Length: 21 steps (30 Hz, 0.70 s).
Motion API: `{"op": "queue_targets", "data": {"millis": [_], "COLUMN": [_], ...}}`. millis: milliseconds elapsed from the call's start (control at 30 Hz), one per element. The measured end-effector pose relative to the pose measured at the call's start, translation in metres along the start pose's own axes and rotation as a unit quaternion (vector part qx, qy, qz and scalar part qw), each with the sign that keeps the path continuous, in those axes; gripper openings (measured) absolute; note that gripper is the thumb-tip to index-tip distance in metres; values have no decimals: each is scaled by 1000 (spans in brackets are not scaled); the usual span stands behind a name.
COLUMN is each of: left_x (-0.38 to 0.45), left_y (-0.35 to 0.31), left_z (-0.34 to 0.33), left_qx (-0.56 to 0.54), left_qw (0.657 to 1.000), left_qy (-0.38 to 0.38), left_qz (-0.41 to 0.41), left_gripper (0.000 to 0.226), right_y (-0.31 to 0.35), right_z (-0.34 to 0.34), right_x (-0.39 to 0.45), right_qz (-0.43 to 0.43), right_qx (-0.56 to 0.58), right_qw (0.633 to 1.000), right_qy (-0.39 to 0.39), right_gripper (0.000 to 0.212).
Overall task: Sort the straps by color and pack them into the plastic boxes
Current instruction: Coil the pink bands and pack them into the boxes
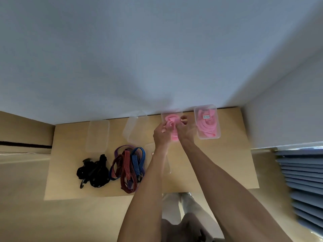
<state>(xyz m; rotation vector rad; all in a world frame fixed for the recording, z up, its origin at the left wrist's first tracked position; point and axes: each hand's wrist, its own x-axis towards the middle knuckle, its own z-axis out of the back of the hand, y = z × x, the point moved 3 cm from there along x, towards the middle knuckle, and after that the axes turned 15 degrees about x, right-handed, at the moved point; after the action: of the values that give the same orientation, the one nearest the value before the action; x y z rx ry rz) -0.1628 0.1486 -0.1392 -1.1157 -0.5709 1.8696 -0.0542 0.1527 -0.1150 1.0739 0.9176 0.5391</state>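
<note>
Two hands meet over the far middle of the bench (218, 165), and I am working a pink strap (172, 127) between them. My left hand (161, 132) has its fingers curled round the strap's left side; my right hand (183, 131) pinches it from the right, fingertips raised. The strap is folded into a bundle and sits over an open clear box (170, 116) against the wall; blur keeps me from telling whether it rests inside or is held just above.

Just right of my hands stands a second clear box (207, 122), already filled with coiled pink straps, a small white tag on top. I judge pink to be nearly finished.

Left of my hands, another clear container (134, 127) lies tilted and seems to hold nothing, and farther left a clear rectangular box or lid (97, 136) lies flat, also apparently unfilled. One more clear piece shows dimly under my left forearm.

Nearer me on the left lie the unsorted straps: a tangle of red-striped, blue-striped and purple cords (129, 169), and beside it a heap of black straps (93, 172) with hooks. None of these is packed yet, so I reckon well over half the sorting remains.
</note>
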Motion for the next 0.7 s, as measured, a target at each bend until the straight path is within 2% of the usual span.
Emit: {"op": "queue_targets", "data": {"millis": [200, 300, 433, 567, 700], "left_x": [42, 46, 45, 45, 48], "left_y": [17, 28, 38, 44, 44], "left_z": [-25, -27, -29, -29, -29], "left_qx": [117, 154, 246, 348, 360], "left_qw": [991, 983, 963, 922, 912], "left_qy": [-43, -67, -78, -107, -115], "left_qz": [-55, -74, -83, -129, -162], "left_gripper": [27, 25, 15, 8, 13], "right_y": [-35, -49, -63, -66, -69], "right_z": [-27, -31, -30, -26, -24], "right_x": [45, 45, 39, 35, 33], "right_qz": [-32, -17, 37, 65, 105], "right_qx": [-86, -194, -264, -267, -274], "right_qw": [996, 980, 963, 961, 955], "right_qy": [18, 32, 42, 30, 35], "right_gripper": [19, 20, 20, 22, 15]}}
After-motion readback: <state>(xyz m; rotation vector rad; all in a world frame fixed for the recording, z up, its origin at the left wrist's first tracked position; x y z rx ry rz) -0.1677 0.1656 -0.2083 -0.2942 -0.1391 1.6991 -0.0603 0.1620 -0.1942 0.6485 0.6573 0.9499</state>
